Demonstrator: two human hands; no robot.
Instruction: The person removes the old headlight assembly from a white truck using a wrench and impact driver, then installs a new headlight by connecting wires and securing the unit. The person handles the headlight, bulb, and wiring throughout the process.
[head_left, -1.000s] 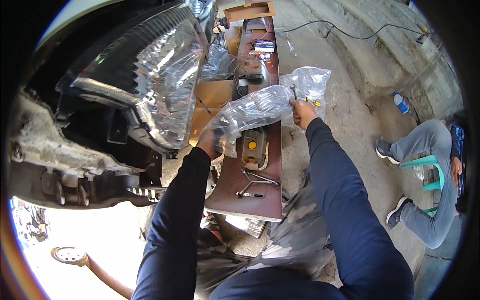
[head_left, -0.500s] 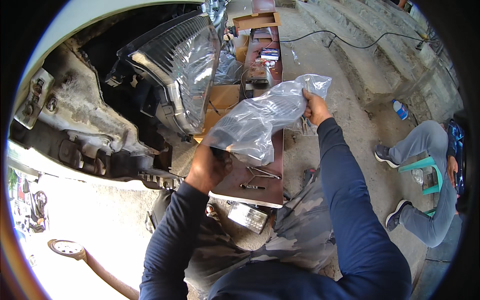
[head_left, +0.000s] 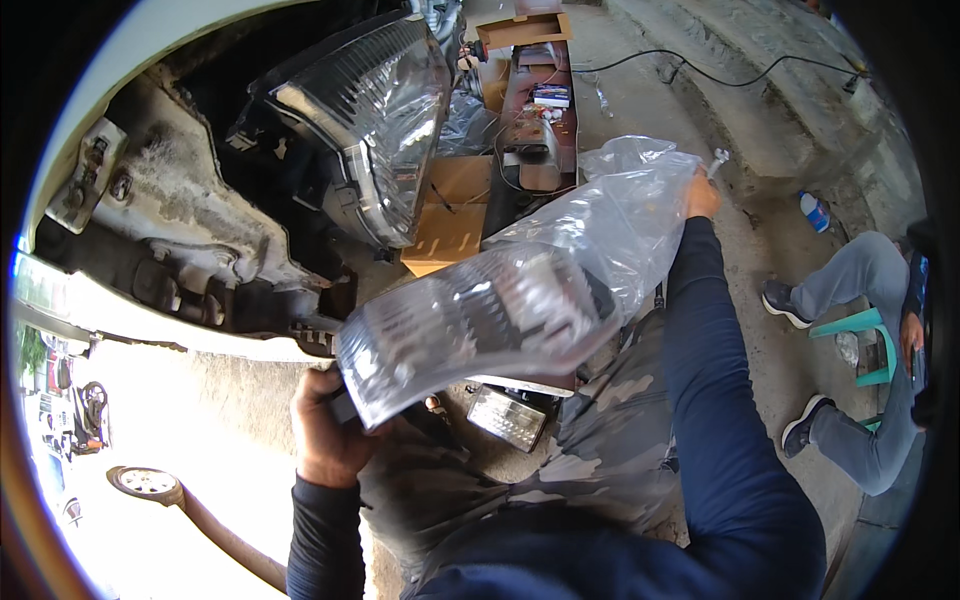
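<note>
Gripping headlight (head_left: 470, 330) base: left hand (head_left: 330, 435) clenched | right hand (head_left: 700, 195) pinching plastic bag (head_left: 630, 215) top

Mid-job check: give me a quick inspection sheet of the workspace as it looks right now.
Surface: bare concrete ground, with a long reddish board laid on it.
Job's things: a headlamp unit partly inside a clear plastic bag; another headlamp sits mounted in the vehicle front.
Clutter: cardboard pieces, small parts on the board, a small lamp near the knees, a bottle.
Grips: left hand holds the headlamp unit's lower end; right hand grips the bag's far end.
Cables: black cable across the ground.
Surroundings: a person seated on a green stool.
</note>
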